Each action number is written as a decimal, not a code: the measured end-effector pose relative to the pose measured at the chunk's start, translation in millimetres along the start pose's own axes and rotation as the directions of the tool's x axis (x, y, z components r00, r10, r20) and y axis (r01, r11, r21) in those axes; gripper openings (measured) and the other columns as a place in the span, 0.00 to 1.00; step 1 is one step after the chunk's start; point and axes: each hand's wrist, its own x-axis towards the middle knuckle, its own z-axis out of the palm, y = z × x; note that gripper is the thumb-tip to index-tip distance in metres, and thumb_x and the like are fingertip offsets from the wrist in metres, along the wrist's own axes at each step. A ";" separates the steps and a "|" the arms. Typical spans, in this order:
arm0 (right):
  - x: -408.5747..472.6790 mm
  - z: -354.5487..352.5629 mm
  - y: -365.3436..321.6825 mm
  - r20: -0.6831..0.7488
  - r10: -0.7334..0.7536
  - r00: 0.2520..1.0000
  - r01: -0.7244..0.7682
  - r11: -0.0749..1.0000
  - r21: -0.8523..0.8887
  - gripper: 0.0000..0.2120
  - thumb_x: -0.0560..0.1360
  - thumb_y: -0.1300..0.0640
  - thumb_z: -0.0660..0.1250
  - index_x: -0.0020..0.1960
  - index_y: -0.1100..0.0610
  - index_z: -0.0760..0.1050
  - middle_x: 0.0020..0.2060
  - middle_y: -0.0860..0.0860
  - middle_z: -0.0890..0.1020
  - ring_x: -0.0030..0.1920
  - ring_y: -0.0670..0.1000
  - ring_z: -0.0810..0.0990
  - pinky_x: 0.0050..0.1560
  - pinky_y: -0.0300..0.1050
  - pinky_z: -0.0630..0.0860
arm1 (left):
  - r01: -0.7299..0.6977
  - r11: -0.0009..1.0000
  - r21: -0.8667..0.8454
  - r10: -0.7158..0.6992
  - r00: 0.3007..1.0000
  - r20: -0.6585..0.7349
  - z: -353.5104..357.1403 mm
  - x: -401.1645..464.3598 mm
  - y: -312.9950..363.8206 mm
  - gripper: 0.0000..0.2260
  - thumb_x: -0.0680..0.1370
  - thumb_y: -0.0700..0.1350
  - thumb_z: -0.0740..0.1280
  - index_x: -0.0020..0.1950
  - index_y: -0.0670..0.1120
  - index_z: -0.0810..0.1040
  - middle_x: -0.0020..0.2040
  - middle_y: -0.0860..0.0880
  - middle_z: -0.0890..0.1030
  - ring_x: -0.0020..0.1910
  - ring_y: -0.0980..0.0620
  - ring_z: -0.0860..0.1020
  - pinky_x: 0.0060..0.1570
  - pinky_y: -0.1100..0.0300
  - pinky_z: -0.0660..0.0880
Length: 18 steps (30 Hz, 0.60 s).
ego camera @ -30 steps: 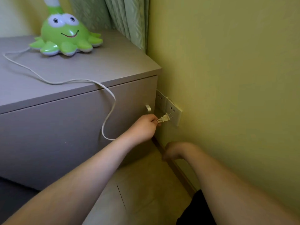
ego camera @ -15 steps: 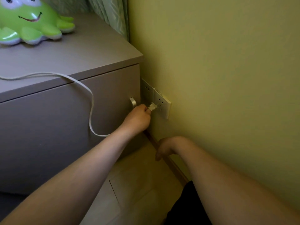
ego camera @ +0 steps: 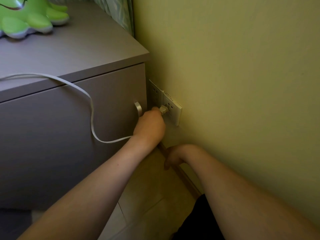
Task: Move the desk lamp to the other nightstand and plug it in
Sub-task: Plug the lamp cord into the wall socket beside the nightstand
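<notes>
The green octopus-shaped desk lamp [ego camera: 26, 16] stands on the grey nightstand [ego camera: 90, 49] at the upper left, partly cut off by the frame. Its white cord [ego camera: 90, 108] runs over the nightstand's front edge and loops down to my left hand [ego camera: 149, 125]. That hand grips the white plug [ego camera: 163, 109], which sits against the white wall socket [ego camera: 171, 108]. Its prongs are hidden. My right hand [ego camera: 173, 155] rests lower, by the skirting board, fingers curled and holding nothing visible.
A second socket plate [ego camera: 155, 91] sits just left of the first, beside the nightstand. A metal drawer handle [ego camera: 138, 109] sticks out near my left hand. Green curtain [ego camera: 119, 11] hangs behind the nightstand. Yellow-green wall [ego camera: 242, 84] fills the right; tiled floor [ego camera: 152, 196] lies below.
My left hand has pushed the plug from just short of the socket up against its face. The camera has come closer and shifted right, so the lamp slides toward the upper left corner.
</notes>
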 end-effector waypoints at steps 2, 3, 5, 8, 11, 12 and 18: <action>0.6 -0.4 -0.5 0.002 -0.013 1.000 0.013 1.000 -0.009 0.29 0.73 0.52 0.71 0.70 0.60 0.70 0.68 0.55 0.75 0.65 0.57 0.76 0.66 0.56 0.73 | -0.030 0.999 0.031 0.030 0.999 -0.017 -0.2 -1.7 0.2 0.12 0.77 0.34 0.55 0.57 0.41 0.72 0.54 0.38 0.80 0.53 0.37 0.79 0.47 0.50 0.75; 0.9 -0.4 -0.2 0.004 -0.016 1.000 0.016 1.000 -0.006 0.29 0.73 0.52 0.71 0.70 0.60 0.70 0.68 0.55 0.75 0.65 0.58 0.76 0.66 0.56 0.73 | -0.041 0.998 0.047 0.042 0.999 -0.023 0.1 -2.1 0.4 0.12 0.77 0.34 0.55 0.57 0.41 0.72 0.54 0.39 0.80 0.53 0.37 0.79 0.46 0.50 0.75; 1.3 -0.9 0.6 0.004 -0.018 1.000 0.018 1.000 0.000 0.29 0.73 0.52 0.70 0.71 0.60 0.69 0.69 0.55 0.74 0.65 0.58 0.76 0.66 0.56 0.73 | -0.038 0.997 0.062 0.040 0.999 -0.025 -1.2 -0.6 2.2 0.12 0.77 0.34 0.55 0.57 0.41 0.72 0.53 0.39 0.80 0.52 0.38 0.79 0.45 0.50 0.75; 0.6 -1.7 0.9 0.002 -0.023 1.000 0.023 0.999 -0.022 0.30 0.73 0.52 0.70 0.71 0.60 0.68 0.69 0.55 0.73 0.66 0.57 0.75 0.67 0.55 0.73 | -0.023 0.997 0.073 0.023 1.000 0.009 -4.8 2.6 4.7 0.12 0.78 0.34 0.56 0.58 0.40 0.73 0.55 0.39 0.79 0.53 0.38 0.79 0.47 0.49 0.77; 0.0 -2.6 -0.6 -0.004 -0.045 0.999 0.044 0.998 -0.047 0.29 0.73 0.52 0.69 0.71 0.60 0.68 0.69 0.54 0.74 0.66 0.57 0.75 0.66 0.53 0.73 | -0.002 0.999 0.044 0.000 0.999 0.039 -8.5 4.6 6.0 0.11 0.78 0.35 0.56 0.57 0.40 0.73 0.54 0.39 0.79 0.52 0.39 0.79 0.45 0.50 0.76; -0.5 -2.8 -1.1 -0.006 -0.046 0.999 0.046 0.998 -0.047 0.29 0.73 0.52 0.69 0.71 0.60 0.68 0.69 0.55 0.73 0.66 0.57 0.75 0.66 0.53 0.73 | 0.007 0.999 0.034 -0.008 0.999 0.037 -9.4 5.5 6.7 0.11 0.78 0.35 0.56 0.57 0.40 0.73 0.54 0.39 0.79 0.51 0.39 0.79 0.44 0.51 0.75; -3.5 -3.7 -2.3 -0.007 -0.064 0.998 0.064 0.997 -0.054 0.28 0.74 0.53 0.69 0.71 0.60 0.68 0.69 0.55 0.73 0.66 0.57 0.75 0.66 0.54 0.74 | 0.021 0.996 0.088 -0.021 1.000 -0.002 -8.7 10.0 15.8 0.10 0.78 0.36 0.57 0.57 0.39 0.72 0.55 0.38 0.79 0.54 0.38 0.79 0.42 0.53 0.71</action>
